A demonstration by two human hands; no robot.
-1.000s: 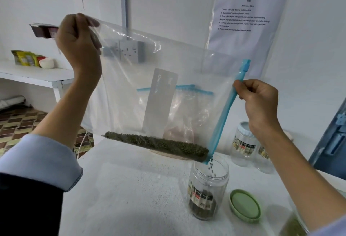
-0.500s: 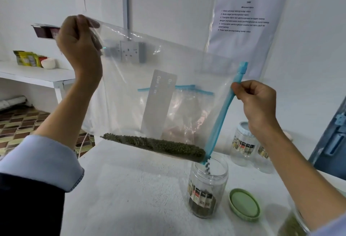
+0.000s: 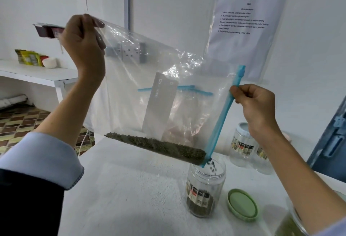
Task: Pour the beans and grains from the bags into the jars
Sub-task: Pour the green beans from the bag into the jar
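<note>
Up above the bench (image 3: 131,189), the left hand (image 3: 82,43) pinches the top corner of a big clear bag (image 3: 140,71), fingers curled tight round the plastic, while the right hand (image 3: 256,108) grips the blue zip strip (image 3: 222,116) lower down, also closed on it. So the bag hangs tilted, and the green beans (image 3: 159,147) sit in a band along its bottom edge, sliding toward the low corner. That corner sits right over the mouth of the open jar (image 3: 205,187), and a few beans are dropping in. Looks like mid-pour to me, jar maybe a quarter full.

Next bit probably needs the left hand lifted more so the rest runs down, keeping that corner inside the rim. Stream's close to the jar's near edge, so spills seem possible. Green lid (image 3: 242,205) lies just beside the jar; two more jars (image 3: 243,144) stand behind. Plenty of open bench to the left.
</note>
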